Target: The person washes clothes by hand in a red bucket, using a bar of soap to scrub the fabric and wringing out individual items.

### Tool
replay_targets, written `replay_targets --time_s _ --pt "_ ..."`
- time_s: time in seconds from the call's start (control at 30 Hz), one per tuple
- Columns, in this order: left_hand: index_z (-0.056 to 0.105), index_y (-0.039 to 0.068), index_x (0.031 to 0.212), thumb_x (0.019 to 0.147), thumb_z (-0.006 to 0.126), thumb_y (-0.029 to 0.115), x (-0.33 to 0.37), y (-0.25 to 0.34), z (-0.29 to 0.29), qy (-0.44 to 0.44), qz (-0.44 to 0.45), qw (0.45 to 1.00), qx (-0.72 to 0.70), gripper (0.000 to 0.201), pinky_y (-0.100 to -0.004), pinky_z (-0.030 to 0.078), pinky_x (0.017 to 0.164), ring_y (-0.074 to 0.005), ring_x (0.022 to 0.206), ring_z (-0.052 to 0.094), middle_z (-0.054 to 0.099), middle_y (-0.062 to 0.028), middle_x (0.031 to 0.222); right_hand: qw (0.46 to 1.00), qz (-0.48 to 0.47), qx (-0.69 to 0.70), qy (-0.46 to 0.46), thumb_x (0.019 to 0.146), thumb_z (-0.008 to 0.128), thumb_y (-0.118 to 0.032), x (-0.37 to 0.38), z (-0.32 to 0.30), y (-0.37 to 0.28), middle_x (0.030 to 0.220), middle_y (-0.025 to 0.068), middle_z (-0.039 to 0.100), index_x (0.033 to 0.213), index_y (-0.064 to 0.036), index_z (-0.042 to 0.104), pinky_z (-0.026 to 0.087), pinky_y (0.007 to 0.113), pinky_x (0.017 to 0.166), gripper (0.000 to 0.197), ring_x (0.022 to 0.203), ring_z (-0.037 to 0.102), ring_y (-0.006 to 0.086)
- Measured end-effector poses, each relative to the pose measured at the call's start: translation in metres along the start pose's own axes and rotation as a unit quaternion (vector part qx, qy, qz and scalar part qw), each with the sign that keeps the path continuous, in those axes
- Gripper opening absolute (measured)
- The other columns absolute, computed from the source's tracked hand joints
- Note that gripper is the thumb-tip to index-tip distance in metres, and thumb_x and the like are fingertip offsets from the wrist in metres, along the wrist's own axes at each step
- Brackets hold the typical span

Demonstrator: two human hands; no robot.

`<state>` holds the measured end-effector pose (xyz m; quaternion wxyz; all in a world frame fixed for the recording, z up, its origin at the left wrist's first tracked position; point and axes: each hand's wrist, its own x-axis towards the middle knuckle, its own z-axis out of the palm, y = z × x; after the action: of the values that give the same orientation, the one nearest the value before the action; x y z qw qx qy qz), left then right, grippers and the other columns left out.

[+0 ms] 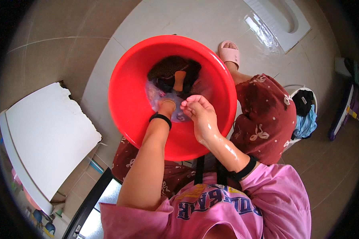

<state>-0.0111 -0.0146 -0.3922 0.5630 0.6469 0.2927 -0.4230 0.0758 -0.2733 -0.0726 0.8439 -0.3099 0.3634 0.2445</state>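
A red plastic basin (pixel 121 79) sits between my knees with cloudy, sudsy water (pixel 152 95) in it. Dark wet cloth (pixel 163 73) is bunched at the basin's far side, and a flat orange-brown piece (pixel 180 79) lies on it; its kind is unclear. My left hand (pixel 167 105) reaches down into the water just below the cloth, its fingers hidden. Above the water at the basin's right, my wet right hand (pixel 201 111) is curled closed, the fingertips near the thumb. Whatever it may hold is hidden.
A white bucket (pixel 316 104) with dark and light-blue clothes (pixel 306 121) stands at the right. Far right, a squat toilet (pixel 289 24) is set in the wet tiled floor. At the left is a white panel (pixel 52 135) with a broken edge. My foot wears a pink slipper (pixel 229 51).
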Motion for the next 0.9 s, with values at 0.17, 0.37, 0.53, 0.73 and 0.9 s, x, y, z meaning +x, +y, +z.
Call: replay_targets --time_s 0.17,0.37,0.53,0.73,0.9 --pt "0.062 0.005 0.098 0.064 0.063 0.022 -0.095 0.208 0.087 -0.119 -0.096 0.660 0.736 0.038 -0.0342 0.047 0.076 -0.0256 0.096 0.057 0.057 -0.0138 0.107 0.993 -0.035 -0.072 0.090 0.077 0.049 -0.009 0.023 -0.021 0.014 0.089 0.0019 0.057 0.099 -0.0106 0.047 0.038 0.023 0.066 0.023 0.080 0.051 0.0095" --pt "0.063 0.004 0.081 0.056 0.065 0.013 -0.258 0.250 0.062 0.132 0.425 0.782 0.437 0.027 -0.0339 0.039 0.086 -0.0302 0.105 0.047 0.057 -0.0147 0.101 0.993 0.043 -0.104 0.029 0.077 0.055 -0.026 0.018 -0.006 0.030 0.110 0.0139 0.044 0.128 -0.0154 0.024 0.045 0.039 0.064 0.061 0.082 0.052 0.0234" --pt "0.055 0.000 0.093 0.073 0.063 0.004 -0.309 0.244 0.127 0.079 0.366 0.925 -0.060 0.022 -0.0230 0.043 0.075 -0.0081 0.081 0.053 0.058 -0.0044 0.089 0.995 0.058 -0.058 -0.064 0.069 0.061 -0.047 0.031 -0.001 0.040 0.129 0.0105 0.029 0.135 -0.0157 0.007 0.040 0.042 0.083 0.091 0.106 0.041 0.0275" --pt "0.049 0.003 0.090 0.075 0.060 0.009 -0.279 0.232 0.167 0.427 0.484 0.759 0.085 0.020 -0.0311 0.043 0.070 -0.0226 0.076 0.056 0.057 -0.0098 0.083 0.980 0.062 0.021 -0.185 0.076 0.059 -0.020 0.049 -0.009 0.058 0.068 0.0058 0.055 0.078 -0.0054 0.054 0.047 0.029 0.053 0.015 0.059 0.056 0.0166" --pt "0.053 0.003 0.072 0.074 0.059 0.020 -0.235 0.213 0.139 0.484 0.398 0.764 0.157 0.018 -0.0399 0.041 0.053 -0.0346 0.057 0.054 0.052 -0.0203 0.060 0.990 0.035 0.025 -0.131 0.079 0.051 -0.014 0.042 -0.010 0.070 0.068 0.0045 0.055 0.077 -0.0053 0.055 0.045 0.029 0.051 0.010 0.058 0.054 0.0156"
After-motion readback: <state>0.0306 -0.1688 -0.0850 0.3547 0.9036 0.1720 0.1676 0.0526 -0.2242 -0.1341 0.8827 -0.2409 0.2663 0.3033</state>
